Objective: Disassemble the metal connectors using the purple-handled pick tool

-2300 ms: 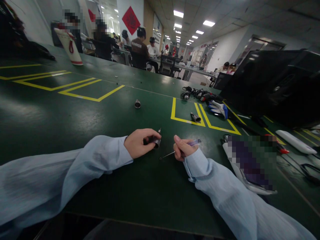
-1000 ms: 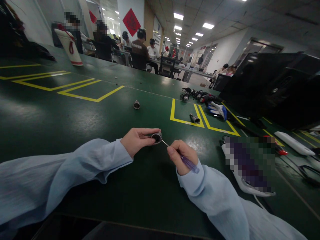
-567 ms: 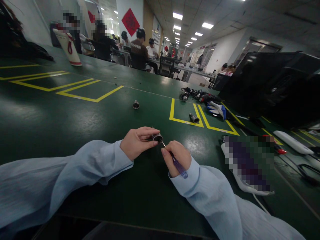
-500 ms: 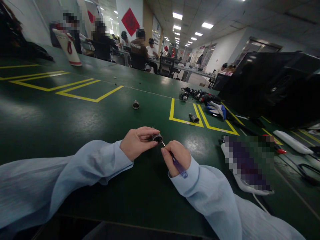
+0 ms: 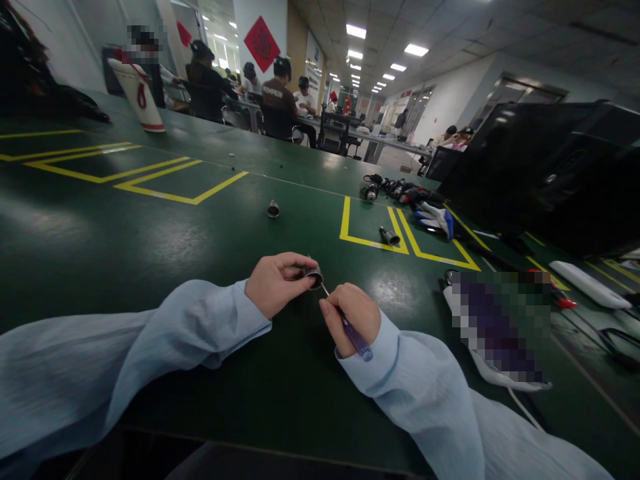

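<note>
Pinched between the fingers and thumb of my left hand (image 5: 274,283) is a small dark metal cup-shaped part (image 5: 315,277), its open side facing right. My right hand (image 5: 354,313) is closed around the purple see-through handle of a screwdriver (image 5: 358,339). Its thin shaft points up and left, with the tip at or inside the part's opening; the very end is hidden. Beyond my hands, a similar bell-shaped metal part (image 5: 273,209) stands on the green table (image 5: 210,233). Another metal part (image 5: 389,236) lies on its side within yellow tape to the right.
Black cables with metal fittings (image 5: 371,192) and a blue-and-white glove (image 5: 434,219) lie at the back right. A white-edged device with a blurred face (image 5: 480,360) sits right of my arm. A large black case (image 5: 545,180) stands behind it. Several people sit at far desks.
The view has shifted very slightly. My left hand and the metal part have tilted a little, and the screwdriver stays at its opening.
</note>
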Motion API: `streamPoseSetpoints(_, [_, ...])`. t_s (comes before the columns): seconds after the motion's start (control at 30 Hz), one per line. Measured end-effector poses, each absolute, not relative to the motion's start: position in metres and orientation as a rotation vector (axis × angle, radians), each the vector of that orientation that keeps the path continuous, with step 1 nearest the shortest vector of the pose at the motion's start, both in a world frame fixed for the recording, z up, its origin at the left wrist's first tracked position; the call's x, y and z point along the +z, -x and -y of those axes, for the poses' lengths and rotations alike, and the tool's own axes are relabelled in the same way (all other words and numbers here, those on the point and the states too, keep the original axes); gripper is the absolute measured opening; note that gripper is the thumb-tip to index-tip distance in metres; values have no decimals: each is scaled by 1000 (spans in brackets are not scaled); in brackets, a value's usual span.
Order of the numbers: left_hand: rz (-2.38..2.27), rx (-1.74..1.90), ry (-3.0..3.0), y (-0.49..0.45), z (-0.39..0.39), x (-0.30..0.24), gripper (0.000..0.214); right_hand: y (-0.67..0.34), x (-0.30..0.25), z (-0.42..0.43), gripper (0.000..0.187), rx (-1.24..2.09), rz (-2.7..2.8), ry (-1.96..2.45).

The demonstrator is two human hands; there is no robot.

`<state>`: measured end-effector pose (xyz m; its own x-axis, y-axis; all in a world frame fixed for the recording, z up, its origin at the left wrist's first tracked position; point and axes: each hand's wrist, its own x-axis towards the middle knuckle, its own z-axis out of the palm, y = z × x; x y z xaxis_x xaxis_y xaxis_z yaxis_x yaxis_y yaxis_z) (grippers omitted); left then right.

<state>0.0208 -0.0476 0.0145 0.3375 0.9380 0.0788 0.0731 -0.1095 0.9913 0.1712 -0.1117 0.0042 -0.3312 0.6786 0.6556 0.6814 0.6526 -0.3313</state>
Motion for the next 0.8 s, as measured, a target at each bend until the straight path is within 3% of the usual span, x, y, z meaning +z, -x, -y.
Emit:
streamPoseSetpoints(0.67, [-1064,953,-1501,-17,42,18,22,-177,6,113,17,3,1853,1032])
streamPoseSetpoints(0.8, [-1091,1056,-1573,-7,30,29,22,-180,-6,100,12,352,1663,1220])
